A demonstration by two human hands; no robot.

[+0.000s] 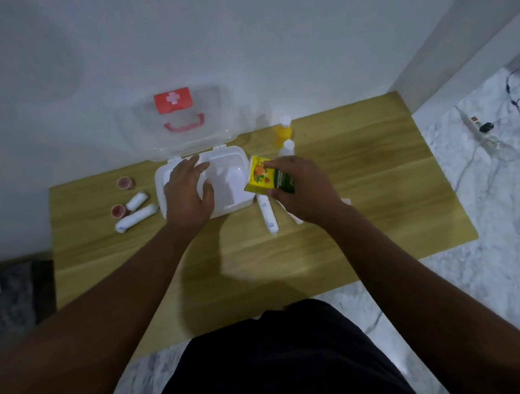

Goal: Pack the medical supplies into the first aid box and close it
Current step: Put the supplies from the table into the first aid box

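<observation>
First aid box [230, 180]: white, at the back of the tabletop [362, 220] near the wall, its clear lid [179, 122] swung up and open; the lid shows a red cross label and a red handle.
Box contents: the part of the inside that shows looks bare white; nothing packed can be made out, though the left hand hides some of it.
Left hand [188, 195]: fingers spread wide, palm down on the left half of the box, holding nothing, apparently steadying it.
Right hand [298, 191]: closed around a yellow and green carton [260, 178], held tilted just at the right rim of the box.
Left of the box: 2 white bandage rolls [137, 216] and 2 small reddish tape rolls [126, 183] lie on the tabletop, apart from the box.
Right of the box: 1 more white roll [267, 214] lies just beside the front right corner; a flat white item partly hidden under the right hand cannot be identified.
Behind the right hand: an orange bottle [282, 130] and a smaller white bottle [287, 148] stand upright.
Progress: early, by my judgement; the carton looks to be the 1st item going in.
Left to do: put in the carton, the rolls, the tapes and the bottles, then lower the lid and shut it.
</observation>
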